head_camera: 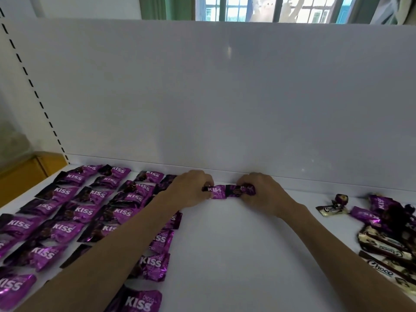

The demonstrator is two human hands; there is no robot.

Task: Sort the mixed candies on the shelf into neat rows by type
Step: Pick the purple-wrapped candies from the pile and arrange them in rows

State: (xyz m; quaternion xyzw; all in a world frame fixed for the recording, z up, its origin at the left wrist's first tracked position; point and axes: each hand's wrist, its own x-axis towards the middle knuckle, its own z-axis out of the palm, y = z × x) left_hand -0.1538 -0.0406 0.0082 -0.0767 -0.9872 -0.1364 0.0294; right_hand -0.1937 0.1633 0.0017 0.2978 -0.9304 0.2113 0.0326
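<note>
Several purple KISS candy packets (67, 212) lie in rows on the left half of the white shelf (225, 255). Near the back wall, my left hand (191, 190) pinches one purple KISS packet (217, 192) by its left end. My right hand (261, 192) grips a second purple packet (244, 190) right beside it, the two packets touching end to end. A mixed pile of purple KISS packets (380, 208) and cream-and-brown Choco bars (382, 248) sits at the right edge.
A small cream Choco candy (332, 210) and a dark round-wrapped candy (341, 197) lie loose left of the pile. The shelf's white back panel (225, 97) rises just behind my hands. A slotted upright (33, 86) stands at the left; a window (270, 7) shows above.
</note>
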